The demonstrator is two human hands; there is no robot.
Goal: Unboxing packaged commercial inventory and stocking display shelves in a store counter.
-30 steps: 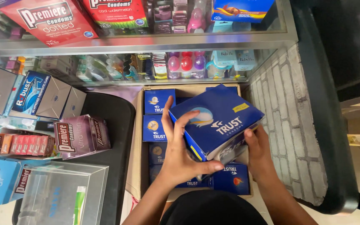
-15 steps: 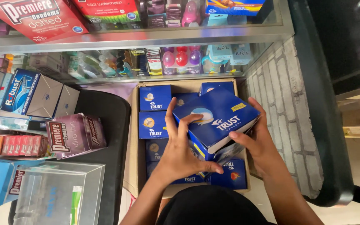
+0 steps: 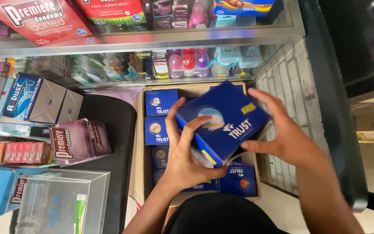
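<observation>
Since a second ago the blue box [image 3: 224, 121] has tilted flatter above the carton [image 3: 140, 143] of like boxes (stacked in rows), gripped between left hand [image 3: 186, 151] and right hand [image 3: 284, 132], apparently mid-handling, so steady level support seems needed.

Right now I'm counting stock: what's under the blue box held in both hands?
Under the blue box, held by the left hand and right hand, sits an open cardboard carton with more small blue boxes packed inside. Those directly beneath it are covered.
</observation>
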